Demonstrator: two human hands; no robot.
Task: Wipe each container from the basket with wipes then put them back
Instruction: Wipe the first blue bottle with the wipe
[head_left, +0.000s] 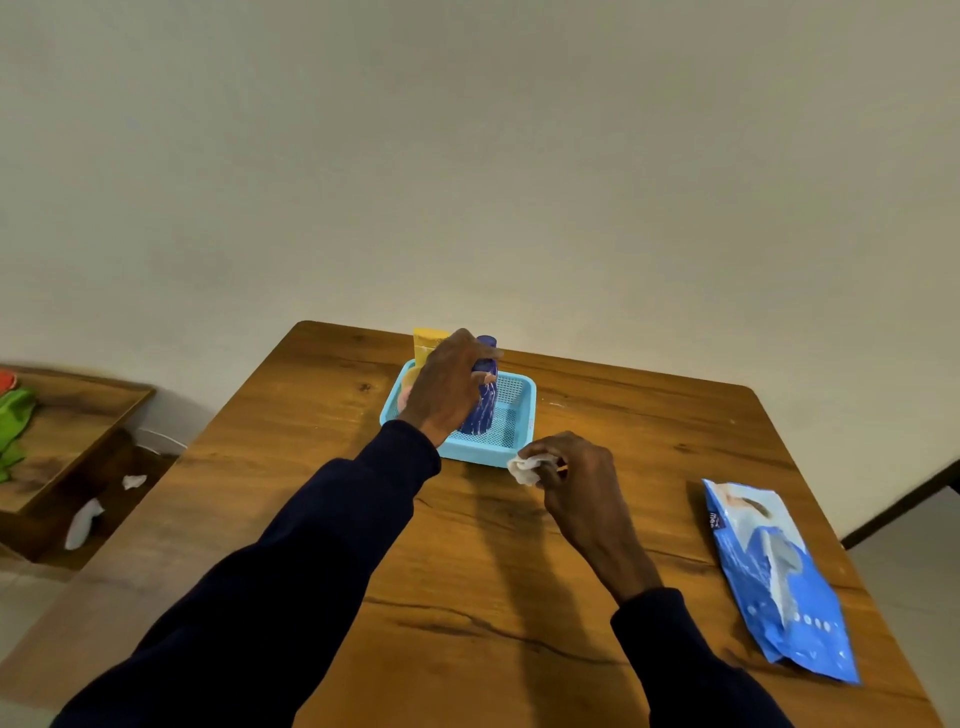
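A light blue mesh basket (519, 423) stands at the far middle of the wooden table (467, 597). My left hand (447, 387) grips a dark blue bottle (482, 410) that stands upright inside the basket. Behind my hand a yellow tube (427, 343) rises from the basket's far left corner, and something pinkish shows low at the basket's left, mostly hidden. My right hand (576, 478) rests just in front of the basket, closed on a crumpled white wipe (527, 467).
A blue pack of wipes (774, 577) lies flat near the table's right edge. To the left stands a low wooden shelf (78, 415) with green cloth (15, 421) on top and white scraps (83, 522) below. The wall is close behind the table.
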